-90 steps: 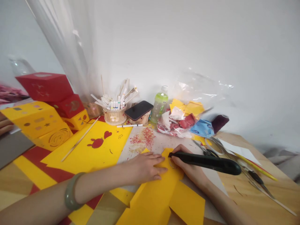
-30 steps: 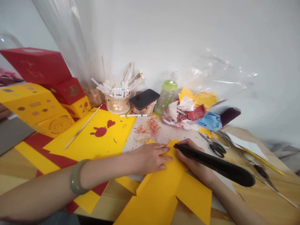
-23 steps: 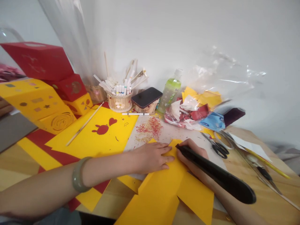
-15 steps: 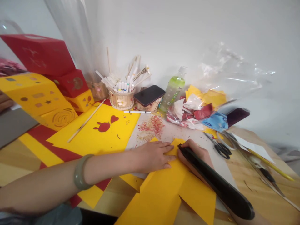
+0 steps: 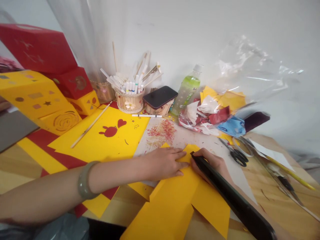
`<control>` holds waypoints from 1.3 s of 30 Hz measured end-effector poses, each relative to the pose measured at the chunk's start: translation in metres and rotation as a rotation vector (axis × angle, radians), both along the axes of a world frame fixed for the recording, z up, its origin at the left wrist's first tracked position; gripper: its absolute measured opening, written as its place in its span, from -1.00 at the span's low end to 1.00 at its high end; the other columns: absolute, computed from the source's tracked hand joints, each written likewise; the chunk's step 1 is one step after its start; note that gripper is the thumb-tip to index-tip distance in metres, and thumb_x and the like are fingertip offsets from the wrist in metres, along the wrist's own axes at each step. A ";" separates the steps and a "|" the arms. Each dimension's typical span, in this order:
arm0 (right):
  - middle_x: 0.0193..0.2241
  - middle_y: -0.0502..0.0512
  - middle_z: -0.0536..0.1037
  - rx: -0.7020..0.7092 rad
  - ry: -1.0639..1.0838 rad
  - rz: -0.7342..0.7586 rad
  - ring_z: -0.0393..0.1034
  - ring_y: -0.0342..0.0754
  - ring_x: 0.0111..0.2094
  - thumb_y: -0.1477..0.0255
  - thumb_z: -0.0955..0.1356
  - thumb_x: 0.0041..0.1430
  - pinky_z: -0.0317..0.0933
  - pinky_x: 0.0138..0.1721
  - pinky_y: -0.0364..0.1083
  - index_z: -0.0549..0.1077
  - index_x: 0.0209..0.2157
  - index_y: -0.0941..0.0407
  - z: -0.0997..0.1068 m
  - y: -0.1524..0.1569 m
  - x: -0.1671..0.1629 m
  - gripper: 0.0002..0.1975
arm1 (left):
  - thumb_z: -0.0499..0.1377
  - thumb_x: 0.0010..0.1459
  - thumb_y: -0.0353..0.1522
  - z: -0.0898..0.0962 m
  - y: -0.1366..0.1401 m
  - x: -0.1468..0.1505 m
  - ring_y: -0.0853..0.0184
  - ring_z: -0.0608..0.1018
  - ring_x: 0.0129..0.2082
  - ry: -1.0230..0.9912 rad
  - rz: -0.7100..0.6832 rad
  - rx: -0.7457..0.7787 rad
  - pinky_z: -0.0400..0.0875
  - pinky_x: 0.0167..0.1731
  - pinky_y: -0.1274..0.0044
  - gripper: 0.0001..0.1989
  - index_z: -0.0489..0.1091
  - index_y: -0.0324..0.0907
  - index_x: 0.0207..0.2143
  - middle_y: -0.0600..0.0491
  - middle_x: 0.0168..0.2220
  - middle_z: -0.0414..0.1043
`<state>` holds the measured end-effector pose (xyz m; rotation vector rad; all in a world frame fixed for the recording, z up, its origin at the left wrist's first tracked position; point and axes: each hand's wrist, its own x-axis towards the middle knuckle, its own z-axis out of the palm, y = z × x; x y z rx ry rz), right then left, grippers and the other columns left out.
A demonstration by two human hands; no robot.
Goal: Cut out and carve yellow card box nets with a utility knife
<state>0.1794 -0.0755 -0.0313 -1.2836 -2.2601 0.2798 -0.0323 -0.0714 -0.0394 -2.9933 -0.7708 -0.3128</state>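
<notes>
My left hand [image 5: 163,163], a jade-green bangle on its forearm, lies flat with fingers spread on a folded yellow card piece [image 5: 172,200]. That card has several flaps and creases and hangs toward the front edge. My right hand [image 5: 212,163] is closed around a long black tool [image 5: 232,196] with a tapered body. The tool slants from the card's upper right edge down toward me. Its narrow far end meets the card beside my left fingertips; its working tip is too small to make out. The right fingers are partly hidden behind it.
Yellow sheets [image 5: 100,133] with red cutouts and a thin stick lie left, near stacked red and yellow boxes [image 5: 60,90]. Behind stand a marker basket [image 5: 130,101], phone [image 5: 160,97] and green bottle [image 5: 188,86]. Right are a scrap bag [image 5: 210,116] and scissors [image 5: 237,156].
The view has shifted slightly, so the background sits a little differently. Both hands and the black tool keep nearly the same place on the yellow card.
</notes>
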 end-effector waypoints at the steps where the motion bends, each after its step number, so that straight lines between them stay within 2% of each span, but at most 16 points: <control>1: -0.61 -0.08 0.39 -0.008 -0.003 -0.001 0.27 -0.18 -0.61 0.45 0.30 0.09 0.15 -0.58 -0.23 0.29 -0.41 0.07 0.001 -0.001 0.000 -0.95 | -0.02 0.32 -0.22 0.000 0.000 0.000 0.12 0.33 0.16 -0.001 0.001 0.002 0.26 0.10 0.38 -0.61 0.33 -0.17 0.10 -0.19 0.16 0.26; 12: -0.59 -0.05 0.44 -0.041 -0.026 0.001 0.29 -0.18 -0.61 0.43 0.29 0.10 0.17 -0.58 -0.22 0.31 -0.42 0.07 0.005 -0.004 0.000 -0.96 | 0.02 0.30 -0.22 -0.007 0.001 -0.001 0.15 0.35 0.15 -0.053 -0.013 0.057 0.24 0.11 0.40 -0.62 0.34 -0.16 0.08 -0.18 0.14 0.27; 15: -0.61 -0.08 0.43 -0.085 0.018 -0.087 0.30 -0.17 -0.62 0.39 0.31 0.10 0.18 -0.59 -0.20 0.30 -0.43 0.05 0.006 -0.005 0.000 -0.92 | 0.01 0.30 -0.22 -0.008 0.001 -0.001 0.16 0.35 0.15 -0.049 -0.006 0.059 0.24 0.11 0.42 -0.62 0.34 -0.15 0.09 -0.17 0.15 0.27; 18: -0.61 -0.09 0.44 -0.193 0.109 -0.199 0.31 -0.16 -0.63 0.30 0.32 0.13 0.20 -0.59 -0.19 0.31 -0.38 0.03 0.005 -0.007 0.003 -0.88 | -0.01 0.32 -0.23 -0.009 0.001 -0.001 0.18 0.35 0.15 -0.054 -0.009 0.067 0.22 0.12 0.43 -0.63 0.34 -0.15 0.09 -0.17 0.16 0.26; 20: -0.58 -0.09 0.46 -0.263 0.149 -0.215 0.31 -0.16 -0.64 0.26 0.32 0.14 0.20 -0.60 -0.18 0.32 -0.34 0.02 0.003 -0.008 0.005 -0.86 | -0.02 0.32 -0.24 -0.009 0.001 -0.001 0.18 0.36 0.14 -0.055 -0.010 0.077 0.22 0.11 0.43 -0.63 0.35 -0.15 0.08 -0.17 0.15 0.27; 23: -0.49 -0.06 0.49 -0.301 0.168 -0.192 0.31 -0.17 -0.62 0.26 0.34 0.13 0.19 -0.61 -0.18 0.31 -0.31 0.02 -0.001 -0.005 0.007 -0.84 | 0.00 0.31 -0.24 -0.009 -0.001 0.001 0.16 0.39 0.12 -0.063 0.009 0.095 0.26 0.08 0.42 -0.65 0.37 -0.17 0.05 -0.17 0.12 0.31; 26: -0.38 -0.02 0.52 -0.331 0.187 -0.161 0.38 -0.13 -0.51 0.28 0.36 0.11 0.24 -0.54 -0.16 0.33 -0.26 0.02 0.003 0.005 0.012 -0.81 | 0.03 0.29 -0.25 -0.009 -0.005 0.003 0.16 0.43 0.07 -0.086 0.033 0.121 0.27 0.07 0.40 -0.65 0.38 -0.19 0.03 -0.19 0.09 0.33; 30: -0.37 0.00 0.52 -0.301 0.282 -0.098 0.41 -0.05 -0.32 0.32 0.42 0.01 0.31 -0.30 -0.11 0.41 -0.35 0.04 0.029 0.018 0.025 -0.85 | 0.05 0.26 -0.26 -0.010 -0.010 0.005 0.14 0.46 0.02 -0.127 0.070 0.170 0.31 0.03 0.40 -0.68 0.43 -0.26 -0.06 -0.20 -0.02 0.42; 32: -0.38 -0.02 0.50 -0.315 0.427 -0.148 0.39 -0.06 -0.32 0.33 0.42 -0.01 0.33 -0.33 -0.12 0.41 -0.37 0.02 0.044 0.018 0.028 -0.85 | 0.05 0.25 -0.29 -0.012 -0.014 0.007 0.12 0.47 0.00 -0.136 0.093 0.217 0.31 0.02 0.38 -0.69 0.44 -0.29 -0.09 -0.21 -0.08 0.46; 34: -0.44 -0.01 0.47 -0.301 0.477 -0.204 0.35 -0.10 -0.41 0.31 0.43 -0.02 0.28 -0.47 -0.18 0.41 -0.40 0.03 0.053 0.016 0.024 -0.85 | 0.06 0.24 -0.32 -0.015 -0.018 0.010 0.12 0.47 -0.02 -0.140 0.134 0.261 0.30 0.02 0.36 -0.70 0.42 -0.33 -0.09 -0.22 -0.10 0.47; 36: -0.46 -0.02 0.45 -0.281 0.467 -0.198 0.29 -0.15 -0.51 0.33 0.42 -0.01 0.24 -0.53 -0.19 0.40 -0.38 0.04 0.053 0.014 0.014 -0.85 | 0.08 0.23 -0.34 -0.017 -0.022 0.012 0.12 0.48 -0.03 -0.133 0.194 0.282 0.32 0.00 0.36 -0.70 0.41 -0.35 -0.08 -0.25 -0.09 0.46; 39: -0.39 0.00 0.48 -0.265 0.383 -0.051 0.37 -0.10 -0.41 0.37 0.41 0.02 0.29 -0.40 -0.14 0.37 -0.30 0.06 0.036 0.016 -0.005 -0.81 | 0.10 0.22 -0.34 -0.020 -0.026 0.015 0.09 0.48 -0.02 -0.115 0.237 0.306 0.34 -0.03 0.37 -0.70 0.42 -0.38 -0.10 -0.28 -0.09 0.46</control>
